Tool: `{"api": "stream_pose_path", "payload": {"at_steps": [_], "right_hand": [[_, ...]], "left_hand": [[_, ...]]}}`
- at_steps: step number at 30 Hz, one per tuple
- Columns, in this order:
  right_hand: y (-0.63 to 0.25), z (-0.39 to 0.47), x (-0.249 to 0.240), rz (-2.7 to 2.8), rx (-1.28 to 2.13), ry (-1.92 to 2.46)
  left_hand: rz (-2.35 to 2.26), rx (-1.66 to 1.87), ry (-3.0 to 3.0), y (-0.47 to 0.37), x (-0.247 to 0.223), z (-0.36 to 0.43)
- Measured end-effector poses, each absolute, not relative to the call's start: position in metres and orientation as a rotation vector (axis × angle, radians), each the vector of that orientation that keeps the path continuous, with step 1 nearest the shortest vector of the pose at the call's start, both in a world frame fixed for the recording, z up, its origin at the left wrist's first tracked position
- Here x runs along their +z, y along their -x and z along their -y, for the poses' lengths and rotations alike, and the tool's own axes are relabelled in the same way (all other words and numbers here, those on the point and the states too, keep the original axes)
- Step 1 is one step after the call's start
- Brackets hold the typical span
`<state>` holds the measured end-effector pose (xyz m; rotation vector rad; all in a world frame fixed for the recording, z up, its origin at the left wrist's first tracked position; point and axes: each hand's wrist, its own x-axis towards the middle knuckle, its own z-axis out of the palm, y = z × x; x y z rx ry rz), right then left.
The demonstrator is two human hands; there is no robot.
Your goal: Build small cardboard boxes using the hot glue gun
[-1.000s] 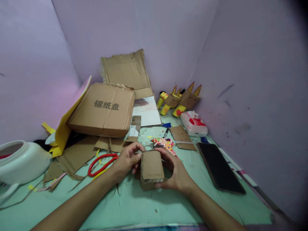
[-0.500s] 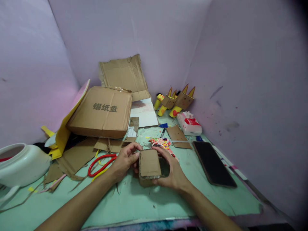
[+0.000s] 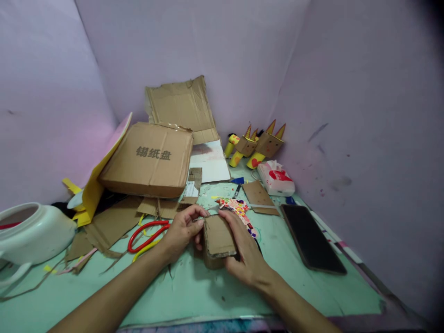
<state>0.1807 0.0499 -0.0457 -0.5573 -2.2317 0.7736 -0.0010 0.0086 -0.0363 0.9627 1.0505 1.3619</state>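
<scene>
A small brown cardboard box (image 3: 219, 237) with rounded top corners is between my hands, low over the green tabletop. My left hand (image 3: 185, 231) has thumb and fingers closed on its far left edge. Along the right side, my right hand (image 3: 244, 252) wraps the box, fingers at the far corner and thumb at the near one. Left of my left hand lie scissors (image 3: 147, 236) with red and yellow handles, partly hidden by my forearm. Just beyond the box is a colourful patterned piece (image 3: 237, 207), partly covered by my right hand.
A large cardboard box (image 3: 149, 162) and cardboard scraps (image 3: 111, 222) fill the back left. A white pot (image 3: 38, 238) stands at the left edge. Cardboard animal figures (image 3: 268, 145), a tissue pack (image 3: 276, 178) and a black phone (image 3: 312, 238) are on the right.
My right hand has closed in against the box's right side; the gap seen there before is nearly gone. The whole view has shifted slightly, and my left hand keeps its hold.
</scene>
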Motion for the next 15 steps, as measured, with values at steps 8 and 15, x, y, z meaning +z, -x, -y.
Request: {"api": "stream_pose_path", "payload": {"at_steps": [8,15], "right_hand": [[-0.1856,-0.0522,-0.043,2.334,0.768,0.602],[-0.1789,-0.0486,-0.0403,2.257,0.817,0.769]], "left_hand": [[-1.041,1.379,-0.954,0.0007,-0.0352,-0.0076],[-1.034,1.376,-0.96,0.0007,-0.0329,-0.0063]]}}
